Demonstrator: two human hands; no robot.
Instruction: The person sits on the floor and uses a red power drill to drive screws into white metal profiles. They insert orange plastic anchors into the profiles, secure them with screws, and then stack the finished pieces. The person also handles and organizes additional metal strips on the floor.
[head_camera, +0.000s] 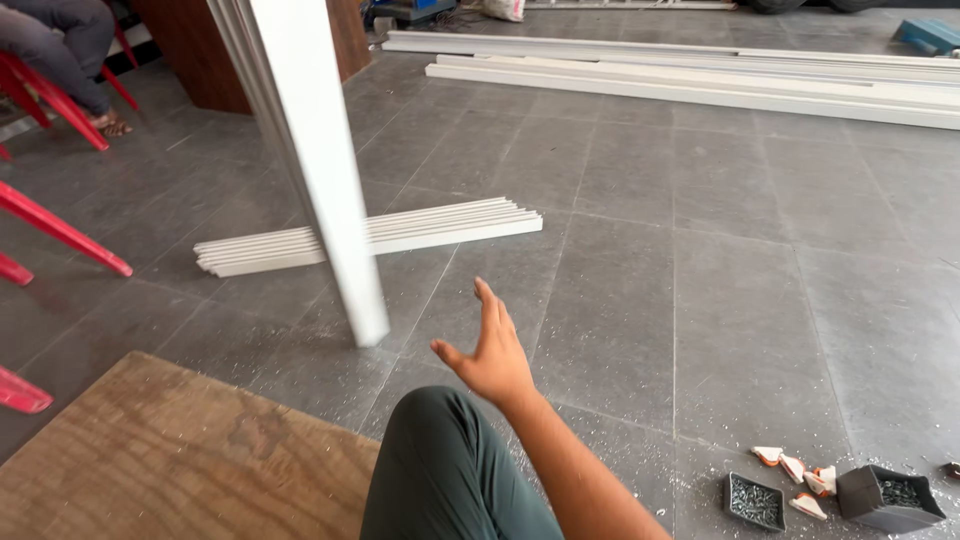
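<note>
My right hand (492, 352) is raised over the grey tiled floor, fingers stretched out and apart, holding nothing. Just left of it, a long white plastic profile (318, 170) leans steeply, its lower end resting on the floor a short gap from my fingertips. Its upper end runs out of the top of the view. My knee in dark green trousers (445, 470) is below the hand. My left hand is out of view.
A bundle of short white profiles (440, 225) lies on the floor behind the leaning one. Long white profiles (700, 85) lie at the back. Plywood board (170, 460) at lower left, red chair legs (60, 230) and a seated person (60, 50) at left. Black screw boxes (885, 497) at lower right.
</note>
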